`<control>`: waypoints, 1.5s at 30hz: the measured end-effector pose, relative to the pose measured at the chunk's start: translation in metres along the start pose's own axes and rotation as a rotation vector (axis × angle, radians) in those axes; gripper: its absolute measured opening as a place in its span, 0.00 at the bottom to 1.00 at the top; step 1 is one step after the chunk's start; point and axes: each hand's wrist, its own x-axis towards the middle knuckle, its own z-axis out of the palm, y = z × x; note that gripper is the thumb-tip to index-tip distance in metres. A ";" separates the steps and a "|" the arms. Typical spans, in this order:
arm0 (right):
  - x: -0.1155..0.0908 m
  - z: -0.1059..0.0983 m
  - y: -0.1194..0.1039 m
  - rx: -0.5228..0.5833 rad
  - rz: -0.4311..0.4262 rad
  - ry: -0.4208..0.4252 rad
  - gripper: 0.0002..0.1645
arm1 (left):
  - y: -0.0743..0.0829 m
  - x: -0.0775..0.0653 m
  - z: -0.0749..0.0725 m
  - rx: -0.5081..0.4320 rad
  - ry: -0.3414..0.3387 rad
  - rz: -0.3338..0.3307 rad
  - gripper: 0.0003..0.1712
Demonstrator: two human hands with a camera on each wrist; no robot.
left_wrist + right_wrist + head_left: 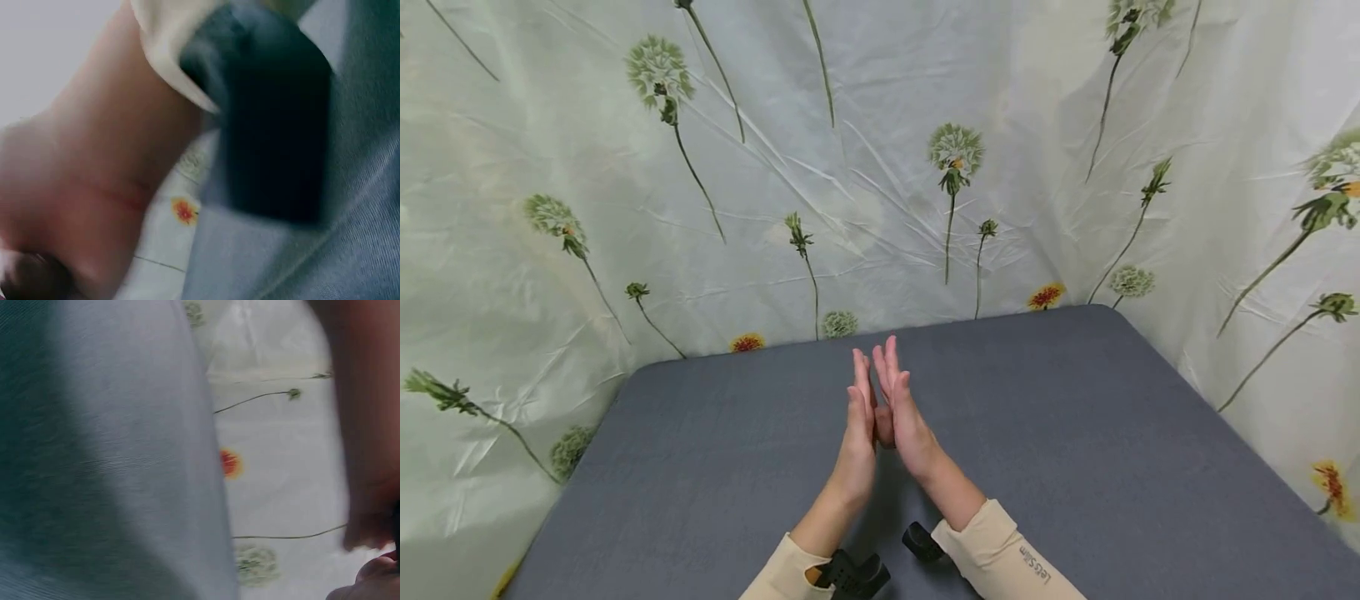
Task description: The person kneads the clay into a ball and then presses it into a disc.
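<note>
Both hands are raised in the middle of the head view, palms facing each other and fingers extended upward. My left hand [856, 450] and right hand [916, 433] come close at the fingers and slant apart toward the wrists. Between the palms sits a small rounded brown thing [885, 427], pressed from both sides and mostly covered by the hands; I cannot tell its kind. Low in the left wrist view, a dark rounded shape [36, 276] shows against the skin. Fingertips [375, 569] appear at the lower right corner of the right wrist view.
Under the hands spreads a grey cloth-covered table [737, 450] with rounded far corners. A pale curtain [880, 167] printed with dandelions hangs behind and beside it. Black wrist cameras [921, 542] sit below the cream sleeves [1000, 554].
</note>
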 end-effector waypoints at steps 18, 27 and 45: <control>-0.001 0.025 -0.016 -0.008 -0.102 -0.064 0.57 | 0.005 0.002 -0.018 -0.046 0.073 -0.027 0.51; 0.003 -0.003 -0.010 -0.008 -0.038 0.000 0.59 | 0.013 -0.007 0.006 -0.054 -0.020 -0.069 0.46; -0.004 0.017 -0.018 -0.033 -0.150 -0.073 0.56 | 0.010 0.004 -0.006 -0.057 0.074 -0.021 0.50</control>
